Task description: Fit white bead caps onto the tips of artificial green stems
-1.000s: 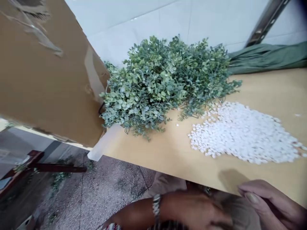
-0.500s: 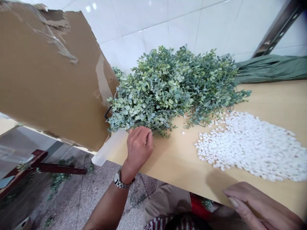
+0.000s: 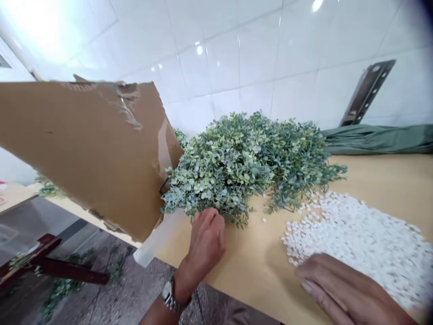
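Observation:
My left hand, with a metal wristwatch on its wrist, is closed at the front edge of a heap of artificial green leaf sprigs. Its knuckles hide whatever the fingers hold. At the lower right, my right hand is over the table's front part, beside a spread pile of small white plastic pieces. Its thumb lies close under the fingers, which are pressed together; anything between them is too small or hidden to see.
A large torn cardboard box leans at the left of the wooden table. A translucent strip overhangs the front edge. Green cloth lies at the back right, near a metal bracket. Below left is a dark red frame.
The camera view has tilted up, so the table sits lower. My right hand has come forward and left toward the white pieces. My left hand stays closed at the sprigs' front edge.

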Motion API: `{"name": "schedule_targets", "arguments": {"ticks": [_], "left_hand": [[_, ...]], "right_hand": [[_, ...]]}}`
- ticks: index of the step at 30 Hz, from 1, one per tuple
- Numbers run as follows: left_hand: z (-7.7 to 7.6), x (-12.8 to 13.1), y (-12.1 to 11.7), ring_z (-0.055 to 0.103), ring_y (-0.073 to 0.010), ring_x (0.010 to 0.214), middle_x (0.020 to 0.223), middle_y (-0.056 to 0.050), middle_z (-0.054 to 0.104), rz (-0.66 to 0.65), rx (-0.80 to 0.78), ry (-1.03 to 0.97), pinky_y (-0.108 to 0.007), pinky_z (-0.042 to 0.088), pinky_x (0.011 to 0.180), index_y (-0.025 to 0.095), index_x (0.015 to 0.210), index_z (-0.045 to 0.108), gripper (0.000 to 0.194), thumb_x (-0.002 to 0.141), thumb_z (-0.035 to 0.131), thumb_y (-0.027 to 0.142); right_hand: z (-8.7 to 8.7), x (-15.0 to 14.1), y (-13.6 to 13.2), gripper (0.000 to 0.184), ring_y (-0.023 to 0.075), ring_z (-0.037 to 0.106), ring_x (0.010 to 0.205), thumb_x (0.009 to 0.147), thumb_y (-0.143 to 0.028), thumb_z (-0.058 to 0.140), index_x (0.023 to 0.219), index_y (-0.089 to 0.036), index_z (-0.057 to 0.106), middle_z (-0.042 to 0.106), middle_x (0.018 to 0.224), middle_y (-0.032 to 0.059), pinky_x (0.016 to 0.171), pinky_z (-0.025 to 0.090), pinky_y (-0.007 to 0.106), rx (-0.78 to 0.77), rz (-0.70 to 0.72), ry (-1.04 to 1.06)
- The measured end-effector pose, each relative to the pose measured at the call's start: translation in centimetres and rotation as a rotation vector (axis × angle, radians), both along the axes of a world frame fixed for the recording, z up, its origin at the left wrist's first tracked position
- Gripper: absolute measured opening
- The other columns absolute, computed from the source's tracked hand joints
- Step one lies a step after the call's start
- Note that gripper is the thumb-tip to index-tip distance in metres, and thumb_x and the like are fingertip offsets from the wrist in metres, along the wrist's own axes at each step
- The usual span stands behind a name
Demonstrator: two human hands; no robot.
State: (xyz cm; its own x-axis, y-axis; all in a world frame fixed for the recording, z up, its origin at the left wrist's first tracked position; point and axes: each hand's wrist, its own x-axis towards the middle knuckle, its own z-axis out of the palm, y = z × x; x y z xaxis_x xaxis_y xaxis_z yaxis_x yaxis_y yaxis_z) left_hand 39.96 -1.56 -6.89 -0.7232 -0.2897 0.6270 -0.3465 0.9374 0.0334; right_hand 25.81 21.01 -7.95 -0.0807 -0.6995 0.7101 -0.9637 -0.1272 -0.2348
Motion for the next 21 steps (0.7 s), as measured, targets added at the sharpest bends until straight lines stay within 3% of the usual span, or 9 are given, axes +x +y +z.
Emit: {"name": "schedule_targets", "arguments": {"ticks": [2, 5, 8, 10, 12, 14, 18, 21], "left_hand": [[0.5, 0.4, -0.3, 0.057, -0.0203, 0.079, 0.081, -0.008, 0.061, -0.007, -0.046, 0.093, -0.034, 0.043, 0.073, 0.017, 0.074, 0.058, 0.022, 0.087, 0.04, 0.012], [2.8, -0.3, -2.3, 0.053, -0.0298, 0.106, 0.11, -0.018, 0.059, 0.07, -0.18, 0.231, -0.043, 0.041, 0.088, 0.013, 0.105, 0.059, 0.024, 0.086, 0.046, 0.018], [5.7, -1.9, -5.2, 0.042, -0.0398, 0.122, 0.133, -0.024, 0.044, 0.233, -0.199, 0.192, -0.054, 0.036, 0.095, 0.01, 0.128, 0.048, 0.047, 0.084, 0.052, 0.026], [6.9, -2.8, -6.8, 0.042, -0.0406, 0.122, 0.133, -0.024, 0.046, 0.25, -0.164, 0.104, -0.054, 0.04, 0.092, 0.011, 0.128, 0.048, 0.048, 0.084, 0.052, 0.029], [6.9, -3.0, -7.6, 0.047, -0.0365, 0.116, 0.12, -0.018, 0.058, 0.192, -0.152, 0.026, -0.049, 0.044, 0.09, 0.014, 0.117, 0.057, 0.035, 0.085, 0.05, 0.028], [5.8, -2.2, -7.5, 0.051, -0.0333, 0.112, 0.107, -0.013, 0.064, 0.132, -0.162, -0.003, -0.046, 0.044, 0.09, 0.016, 0.103, 0.062, 0.023, 0.085, 0.05, 0.024], [2.6, 1.2, -5.8, 0.052, -0.0355, 0.109, 0.1, -0.015, 0.065, 0.031, -0.265, 0.025, -0.051, 0.043, 0.09, 0.013, 0.103, 0.061, 0.022, 0.085, 0.049, 0.02], [1.3, 3.1, -4.5, 0.055, -0.034, 0.104, 0.102, -0.016, 0.062, -0.004, -0.318, 0.122, -0.049, 0.043, 0.089, 0.013, 0.107, 0.058, 0.025, 0.083, 0.055, 0.019]], "right_hand": [[2.7, -1.5, -2.8, 0.016, 0.0187, 0.065, 0.077, 0.089, -0.019, 0.045, 0.096, -0.021, 0.059, 0.067, 0.087, 0.0071, 0.064, 0.054, 0.027, 0.041, -0.056, 0.07], [7.9, -3.7, -9.0, 0.025, 0.0269, 0.062, 0.094, 0.088, -0.023, 0.047, 0.111, -0.02, 0.057, 0.064, 0.104, 0.0122, 0.077, 0.053, 0.04, 0.09, -0.151, 0.179], [12.2, -5.1, -16.1, 0.051, 0.0337, 0.052, 0.115, 0.085, -0.029, 0.054, 0.134, -0.021, 0.04, 0.05, 0.129, 0.0157, 0.094, 0.045, 0.049, 0.19, -0.238, 0.193], [13.5, -5.3, -20.1, 0.067, 0.0392, 0.045, 0.122, 0.08, -0.035, 0.061, 0.14, -0.024, 0.032, 0.04, 0.138, 0.0172, 0.095, 0.042, 0.053, 0.271, -0.282, 0.166], [13.3, -4.8, -22.4, 0.06, 0.0379, 0.05, 0.115, 0.08, -0.035, 0.061, 0.135, -0.022, 0.039, 0.043, 0.132, 0.0186, 0.089, 0.045, 0.049, 0.343, -0.265, 0.142], [11.9, -3.8, -23.0, 0.035, 0.0318, 0.056, 0.105, 0.084, -0.026, 0.054, 0.117, -0.018, 0.055, 0.052, 0.119, 0.0163, 0.087, 0.047, 0.043, 0.358, -0.239, 0.158], [8.0, -1.2, -21.1, 0.027, 0.0284, 0.05, 0.106, 0.083, -0.016, 0.049, 0.11, -0.017, 0.055, 0.05, 0.117, 0.0142, 0.088, 0.045, 0.04, 0.308, -0.165, 0.203], [5.5, -0.1, -19.6, 0.026, 0.0279, 0.048, 0.101, 0.082, -0.014, 0.05, 0.108, -0.014, 0.056, 0.05, 0.114, 0.0165, 0.085, 0.044, 0.039, 0.187, -0.07, 0.246]]}}
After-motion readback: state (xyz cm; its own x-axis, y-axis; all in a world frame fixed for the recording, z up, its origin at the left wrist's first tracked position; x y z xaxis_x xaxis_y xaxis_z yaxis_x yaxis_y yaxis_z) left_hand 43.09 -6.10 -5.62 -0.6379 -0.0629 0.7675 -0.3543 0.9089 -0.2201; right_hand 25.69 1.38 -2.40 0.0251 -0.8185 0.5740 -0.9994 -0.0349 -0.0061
